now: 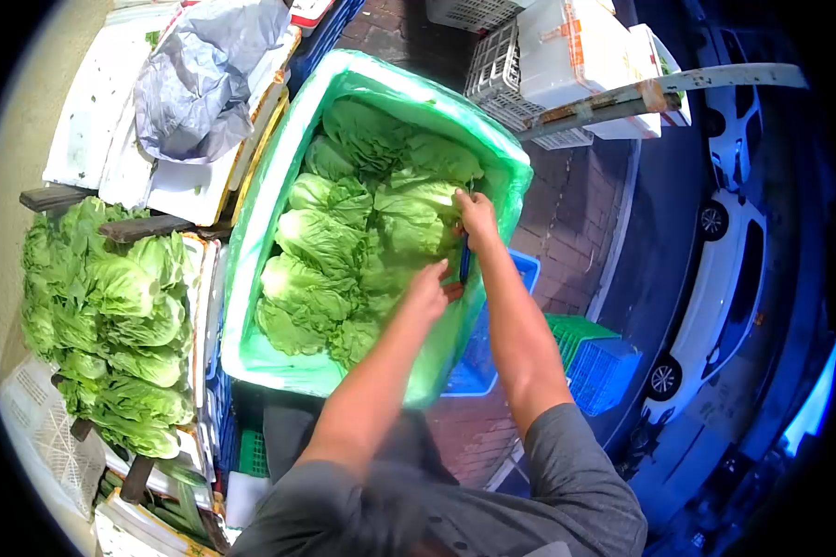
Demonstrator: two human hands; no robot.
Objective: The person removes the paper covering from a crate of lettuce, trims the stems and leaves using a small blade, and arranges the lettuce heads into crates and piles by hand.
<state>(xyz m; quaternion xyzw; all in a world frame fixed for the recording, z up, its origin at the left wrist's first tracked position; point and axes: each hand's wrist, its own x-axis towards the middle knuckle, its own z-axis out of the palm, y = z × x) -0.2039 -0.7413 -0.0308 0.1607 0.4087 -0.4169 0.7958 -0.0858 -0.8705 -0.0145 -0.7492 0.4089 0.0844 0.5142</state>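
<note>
in the right hand [476, 216], a slim dark tool [464, 263] is held, with the fingers closed narrowly around it; its exact kind cannot be told. by the left hand [424, 293], nothing is seen to be held: its fingers are slightly spread, near the crate's lower right side. the lettuce heads [318, 239] are laid in rows inside the crate [236, 325], which is lined with green plastic film. at the left, more lettuce [111, 306] is piled, below a crumpled grey plastic bag [209, 88].
</note>
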